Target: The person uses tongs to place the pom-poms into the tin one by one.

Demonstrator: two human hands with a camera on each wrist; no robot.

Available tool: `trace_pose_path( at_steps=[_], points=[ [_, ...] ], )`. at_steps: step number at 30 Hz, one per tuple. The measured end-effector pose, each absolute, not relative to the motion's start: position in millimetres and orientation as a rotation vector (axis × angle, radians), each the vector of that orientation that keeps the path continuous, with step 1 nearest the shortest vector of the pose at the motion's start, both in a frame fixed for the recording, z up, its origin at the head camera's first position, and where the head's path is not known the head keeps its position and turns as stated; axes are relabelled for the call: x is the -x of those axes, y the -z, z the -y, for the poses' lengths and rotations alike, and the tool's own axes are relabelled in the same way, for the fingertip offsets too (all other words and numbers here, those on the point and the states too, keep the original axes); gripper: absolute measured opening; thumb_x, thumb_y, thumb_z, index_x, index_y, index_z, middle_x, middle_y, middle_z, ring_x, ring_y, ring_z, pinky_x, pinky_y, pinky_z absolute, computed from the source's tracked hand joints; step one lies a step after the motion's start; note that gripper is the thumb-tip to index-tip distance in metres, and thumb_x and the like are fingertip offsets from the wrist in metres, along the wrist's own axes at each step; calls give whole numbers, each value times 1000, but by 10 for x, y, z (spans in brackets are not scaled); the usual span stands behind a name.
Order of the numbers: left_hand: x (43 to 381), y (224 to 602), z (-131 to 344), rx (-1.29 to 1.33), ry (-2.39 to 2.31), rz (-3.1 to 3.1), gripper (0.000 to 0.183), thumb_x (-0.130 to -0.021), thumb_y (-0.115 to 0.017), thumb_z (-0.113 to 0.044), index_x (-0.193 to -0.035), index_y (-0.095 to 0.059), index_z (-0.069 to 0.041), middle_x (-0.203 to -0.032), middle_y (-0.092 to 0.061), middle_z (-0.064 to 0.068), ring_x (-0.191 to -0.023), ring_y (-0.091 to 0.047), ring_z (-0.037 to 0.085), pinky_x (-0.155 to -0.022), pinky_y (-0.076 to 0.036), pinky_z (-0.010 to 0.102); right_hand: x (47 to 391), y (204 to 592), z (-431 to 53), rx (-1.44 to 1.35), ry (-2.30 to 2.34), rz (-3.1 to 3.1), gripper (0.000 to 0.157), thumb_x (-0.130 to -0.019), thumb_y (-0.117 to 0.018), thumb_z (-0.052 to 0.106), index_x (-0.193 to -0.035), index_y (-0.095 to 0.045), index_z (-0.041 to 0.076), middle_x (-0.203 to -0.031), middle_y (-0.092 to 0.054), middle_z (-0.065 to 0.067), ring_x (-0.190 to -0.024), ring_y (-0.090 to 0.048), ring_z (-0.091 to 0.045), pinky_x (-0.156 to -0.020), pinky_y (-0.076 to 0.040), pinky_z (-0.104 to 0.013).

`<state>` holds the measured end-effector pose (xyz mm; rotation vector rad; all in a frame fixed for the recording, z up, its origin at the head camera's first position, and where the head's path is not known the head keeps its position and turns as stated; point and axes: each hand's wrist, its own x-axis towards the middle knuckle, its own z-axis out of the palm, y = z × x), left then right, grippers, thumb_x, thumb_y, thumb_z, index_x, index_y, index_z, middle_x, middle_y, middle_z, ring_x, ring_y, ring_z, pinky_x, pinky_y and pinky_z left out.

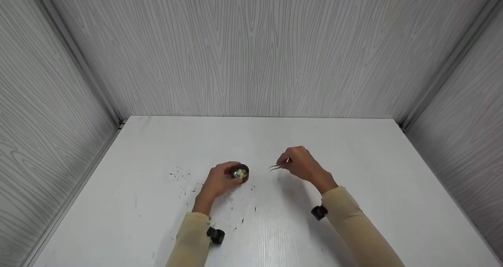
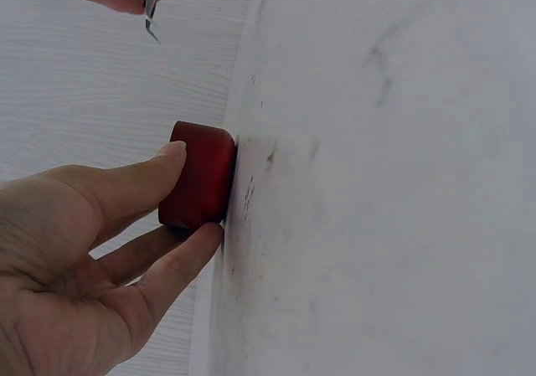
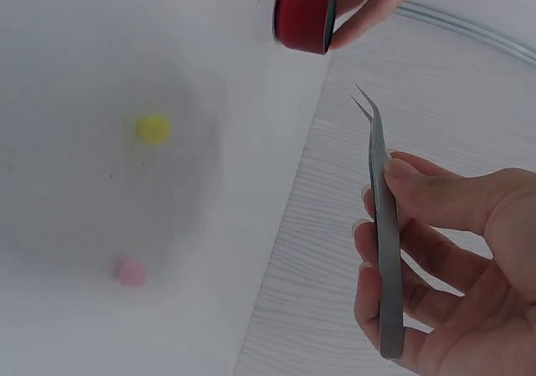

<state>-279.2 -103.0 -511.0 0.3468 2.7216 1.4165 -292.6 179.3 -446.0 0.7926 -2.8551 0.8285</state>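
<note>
My left hand [image 1: 216, 181] grips a small dark red round container [image 2: 201, 175] between thumb and fingers, at the middle of the white table. Its open top shows in the head view, with several pale yellowish pieces [image 1: 241, 174] inside. My right hand [image 1: 304, 165] holds a pair of metal tweezers [image 3: 385, 234] to the right of the container. The thin bent tips point left toward it and stand slightly apart, with nothing between them. In the right wrist view, a small yellow piece [image 3: 154, 128] and a pink piece [image 3: 131, 272] lie on the table below.
Dark specks and short marks [image 1: 180, 174] are scattered on the white table [image 1: 157, 141], mostly around the left forearm. Grey wood-grain panels [image 1: 251, 55] rise at the back and both sides. A small black device [image 1: 319, 212] sits at the right wrist, another [image 1: 215, 234] at the left.
</note>
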Motion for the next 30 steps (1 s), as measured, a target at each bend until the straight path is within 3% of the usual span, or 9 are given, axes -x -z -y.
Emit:
trace_pose_path(
  at_steps=[12, 30],
  points=[
    [2810, 5088, 1023, -355, -1451, -2703, 51, -91, -76, -5, -140, -62, -4, -138, -65, 21, -131, -61, 38, -111, -49, 54, 2680, 4602, -2183, -811, -880, 2804, 15, -87, -77, -3, -94, -83, 8, -92, -80, -5, -84, -72, -19, -74, -58, -27],
    [2766, 5077, 1020, -269, -1460, -2673, 53, -92, -76, -6, -143, -60, -6, -143, -63, 19, -133, -60, 37, -113, -48, 52, 2561, 4754, -2394, -760, -950, 2815, 12, -88, -78, 2, -93, -84, 12, -90, -78, -4, -81, -71, -16, -73, -57, -25]
  ],
)
